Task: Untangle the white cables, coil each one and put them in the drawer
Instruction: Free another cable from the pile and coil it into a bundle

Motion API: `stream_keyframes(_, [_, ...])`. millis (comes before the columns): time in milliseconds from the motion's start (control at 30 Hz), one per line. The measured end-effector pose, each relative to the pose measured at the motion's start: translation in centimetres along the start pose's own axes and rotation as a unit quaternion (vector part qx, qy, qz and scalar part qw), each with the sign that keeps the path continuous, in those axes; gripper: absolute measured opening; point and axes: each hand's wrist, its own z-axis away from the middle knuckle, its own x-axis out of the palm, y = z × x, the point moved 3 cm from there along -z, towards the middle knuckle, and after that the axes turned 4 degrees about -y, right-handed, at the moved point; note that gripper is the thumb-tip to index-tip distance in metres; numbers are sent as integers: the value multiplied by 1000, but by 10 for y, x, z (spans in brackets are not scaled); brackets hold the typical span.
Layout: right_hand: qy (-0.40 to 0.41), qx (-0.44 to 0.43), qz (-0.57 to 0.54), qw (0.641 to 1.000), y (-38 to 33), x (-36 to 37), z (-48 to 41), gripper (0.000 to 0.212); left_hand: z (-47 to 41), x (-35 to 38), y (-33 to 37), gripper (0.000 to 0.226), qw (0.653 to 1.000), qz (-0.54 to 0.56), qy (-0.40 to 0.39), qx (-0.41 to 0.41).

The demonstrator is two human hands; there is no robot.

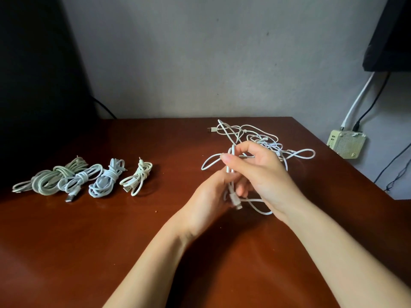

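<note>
Both hands are raised over the brown tabletop (111, 230), right of centre. The right hand (262, 174) has its fingers curled and pinches the upper stretch of a white cable (232, 152) between thumb and forefinger. The left hand (211, 196), just below and touching the right, grips the lower stretch of the same cable; a connector end shows beneath its fingers. One loop of this cable stands out to the left of the hands and another hangs below the right palm.

The held cable runs back into a tangled pile (262, 138) of white cables lying on the tabletop behind the hands, near the far right corner. One plug end sticks out at the pile's left.

Four coiled cables lie in a row on the left part of the tabletop, well apart from the hands: a greenish coil (51, 178), a white coil (82, 176) overlapping it, a pale blue coil (106, 178) and a cream coil (138, 176).

A beige socket box (347, 144) is on the wall to the right, with leads plugged in
</note>
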Motion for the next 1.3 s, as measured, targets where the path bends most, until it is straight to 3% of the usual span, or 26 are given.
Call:
stream_keyframes(100, [-10,23,-4,1000,0,-1,1,17,-4,1,-4,26,1000,10,1,15])
stream_keyframes(267, [-14,28,45,999,1,-1,1,18,-2,-2,-4,5,998,-53,31,10])
stream_keyframes(467, [-15,6,89,996,0,0,2,20,3,-1,-1,27,998,-62,18,-9])
stream_keyframes(567, [50,-71,164,983,2,1,3,28,5,-2,3,30,999,-42,29,-7])
stream_keyframes(667, [131,-187,275,934,1,-1,4,30,5,-10,10,27,997,-35,72,21])
stream_keyframes(767, [135,-188,292,928,2,-9,0,39,5,-25,17,34,990,26,132,51])
stream_keyframes(933, [58,-136,291,945,12,-12,-3,27,8,-46,31,47,943,238,211,98])
stream_keyframes(1100, [-138,-95,237,957,13,2,-1,12,16,-61,43,51,884,361,249,161])
stream_keyframes(1200, [-205,-95,288,930,19,9,3,23,19,-65,43,42,874,375,260,166])
stream_keyframes(1300, [-175,-190,411,874,26,16,4,43,18,-66,40,33,867,387,271,158])
